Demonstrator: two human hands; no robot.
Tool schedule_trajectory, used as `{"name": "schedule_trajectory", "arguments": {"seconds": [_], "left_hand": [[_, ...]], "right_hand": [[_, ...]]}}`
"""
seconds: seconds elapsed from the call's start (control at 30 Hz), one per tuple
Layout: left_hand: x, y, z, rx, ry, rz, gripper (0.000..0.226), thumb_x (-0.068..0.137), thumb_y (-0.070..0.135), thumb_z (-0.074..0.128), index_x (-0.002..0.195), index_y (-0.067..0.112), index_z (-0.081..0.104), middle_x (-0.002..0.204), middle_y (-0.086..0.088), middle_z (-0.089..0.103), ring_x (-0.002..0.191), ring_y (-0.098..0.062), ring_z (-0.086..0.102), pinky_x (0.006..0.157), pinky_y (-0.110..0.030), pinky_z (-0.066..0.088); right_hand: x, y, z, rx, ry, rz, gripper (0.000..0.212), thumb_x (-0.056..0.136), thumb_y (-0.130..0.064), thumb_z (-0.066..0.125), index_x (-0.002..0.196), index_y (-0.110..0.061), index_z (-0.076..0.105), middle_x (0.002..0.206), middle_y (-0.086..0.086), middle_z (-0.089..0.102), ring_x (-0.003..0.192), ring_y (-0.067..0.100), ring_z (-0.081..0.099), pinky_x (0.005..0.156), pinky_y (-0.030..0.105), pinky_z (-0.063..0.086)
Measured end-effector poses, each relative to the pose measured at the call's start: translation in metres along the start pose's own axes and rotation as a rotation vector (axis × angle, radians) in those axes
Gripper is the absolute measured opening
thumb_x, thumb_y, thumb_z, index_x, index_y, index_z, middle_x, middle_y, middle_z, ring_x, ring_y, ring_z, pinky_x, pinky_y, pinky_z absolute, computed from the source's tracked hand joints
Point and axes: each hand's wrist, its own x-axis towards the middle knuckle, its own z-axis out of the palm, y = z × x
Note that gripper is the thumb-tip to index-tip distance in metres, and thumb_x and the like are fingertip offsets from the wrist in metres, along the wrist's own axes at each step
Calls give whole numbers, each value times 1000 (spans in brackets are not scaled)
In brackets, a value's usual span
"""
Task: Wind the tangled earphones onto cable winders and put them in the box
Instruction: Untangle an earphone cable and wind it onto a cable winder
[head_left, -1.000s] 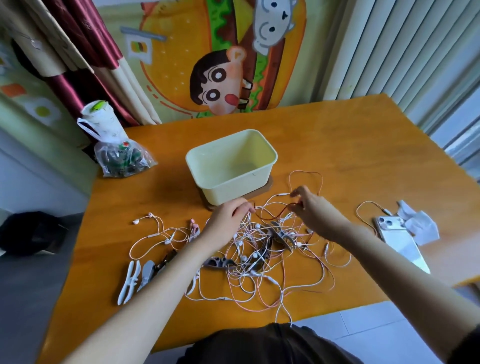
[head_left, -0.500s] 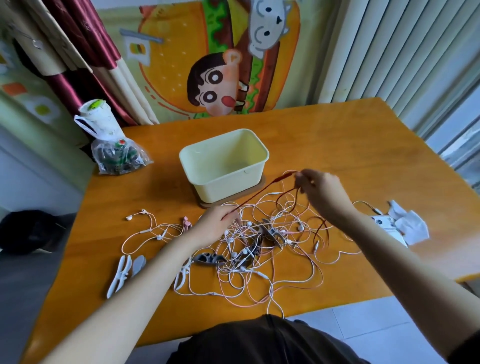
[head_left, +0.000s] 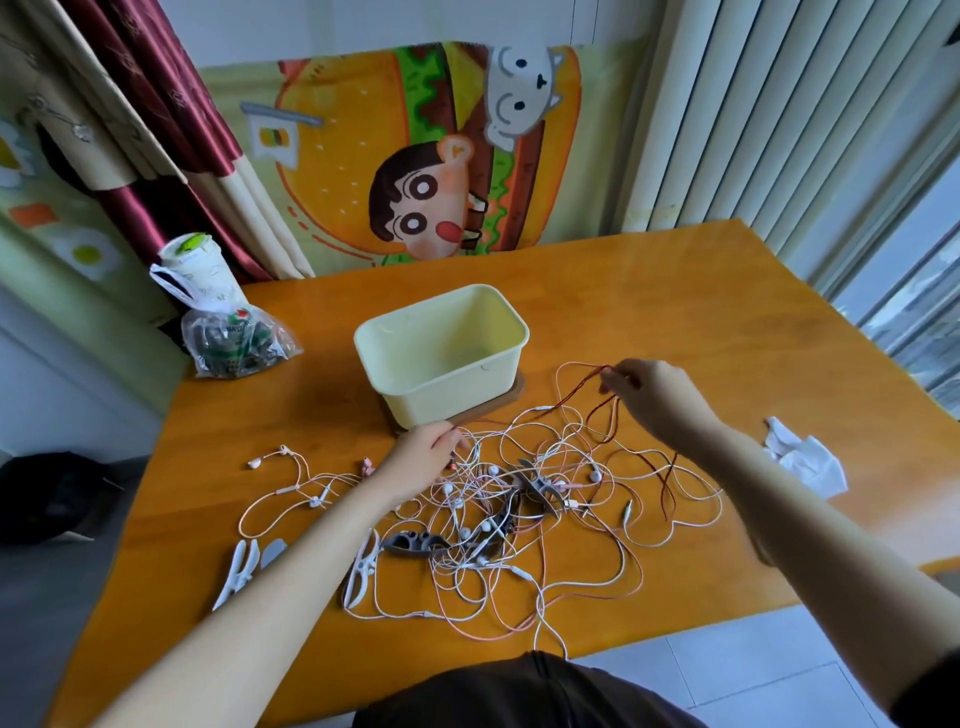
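From the head view, a wooden desk (head_left: 675, 312) carries a spread heap of tangled earphones (head_left: 519, 525), white and pink cables looped over one another in front of the person. The right hand (head_left: 657, 402) is raised just above the far right edge of the heap. Its fingertips pinch a dark red cable (head_left: 610, 415), which hangs from the pinch in loops down into the tangle.

The left hand (head_left: 423, 460) lies palm down on the left part of the heap, just in front of the box (head_left: 447, 400). Its fingers are bent onto the cables, but whether they grip one cannot be told.

The box is pale yellow and open-topped, and nothing shows inside it. It stands on a brown board (head_left: 517, 392) beyond the heap.

Two grey cable winders (head_left: 415, 543) lie buried among the cables, one near the middle and one nearer the person. White cable winders (head_left: 236, 571) lie on the bare desk to the left, apart from the heap, with another at its left edge, beside the left forearm.

A clear plastic bag (head_left: 236, 340) sits at the far left corner of the desk. A crumpled white tissue (head_left: 805, 462) lies at the right, beyond the right forearm.
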Motion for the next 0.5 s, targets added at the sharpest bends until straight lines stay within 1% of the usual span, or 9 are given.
{"name": "schedule_trajectory", "arguments": {"seconds": [0.07, 0.13, 0.2, 0.27, 0.3, 0.33, 0.37, 0.43, 0.5], "left_hand": [[0, 21, 6, -116, -6, 54, 23, 102, 17, 39, 100, 15, 61, 63, 3, 40, 58, -9, 43, 57, -18, 45], [-2, 40, 15, -212, -9, 108, 19, 100, 15, 43, 108, 15, 61, 69, 5, 47, 65, -7, 47, 63, -20, 45], [-5, 54, 23, -281, -14, 160, 22, 99, 14, 47, 117, 15, 60, 82, 8, 58, 69, 1, 52, 66, -15, 44], [-9, 64, 28, -370, -48, 205, 22, 98, 11, 49, 115, 19, 60, 94, 7, 64, 75, 9, 56, 71, -10, 44], [-9, 66, 29, -399, -68, 221, 21, 98, 10, 49, 111, 22, 60, 97, 5, 64, 79, 9, 57, 74, -9, 45], [-9, 66, 30, -413, -82, 226, 21, 98, 10, 49, 108, 25, 60, 95, 3, 63, 79, 7, 56, 74, -10, 46], [-9, 65, 30, -398, -86, 226, 20, 98, 12, 50, 108, 26, 60, 86, 4, 60, 72, 6, 53, 69, -11, 45], [-11, 61, 30, -358, -79, 193, 18, 98, 18, 50, 111, 18, 62, 62, 13, 52, 54, 5, 44, 57, -13, 37], [-11, 57, 30, -343, -89, 137, 25, 99, 23, 48, 110, 7, 64, 48, 20, 51, 48, 8, 46, 55, -9, 35]], "right_hand": [[-5, -14, 9, 0, -103, -83, 26, 98, -28, 45, 95, -14, 66, 65, -5, 54, 48, 5, 43, 40, 13, 30], [-11, -26, 19, 22, -185, -166, 24, 98, -27, 46, 95, -14, 66, 65, -6, 55, 48, 5, 42, 40, 13, 32], [-15, -35, 30, 34, -227, -240, 24, 98, -25, 46, 95, -12, 66, 69, -3, 57, 50, 8, 43, 44, 16, 30], [-17, -38, 39, 39, -227, -268, 20, 98, -17, 44, 96, -9, 62, 71, -2, 55, 53, 10, 45, 47, 20, 30], [-17, -39, 42, 42, -221, -260, 17, 98, -13, 43, 98, -8, 59, 73, -1, 54, 56, 13, 46, 48, 21, 30], [-17, -39, 44, 55, -217, -242, 15, 97, -11, 42, 101, -8, 57, 75, 0, 55, 60, 16, 48, 50, 23, 31], [-17, -39, 45, 84, -215, -219, 15, 97, -9, 41, 105, -9, 54, 76, 1, 56, 64, 18, 51, 54, 24, 34], [-18, -40, 48, 163, -217, -184, 17, 97, -7, 40, 113, -10, 47, 78, 1, 59, 70, 19, 56, 61, 24, 42], [-20, -40, 49, 227, -221, -194, 19, 98, -6, 39, 116, -7, 43, 82, 2, 59, 72, 17, 57, 59, 16, 44]]}}
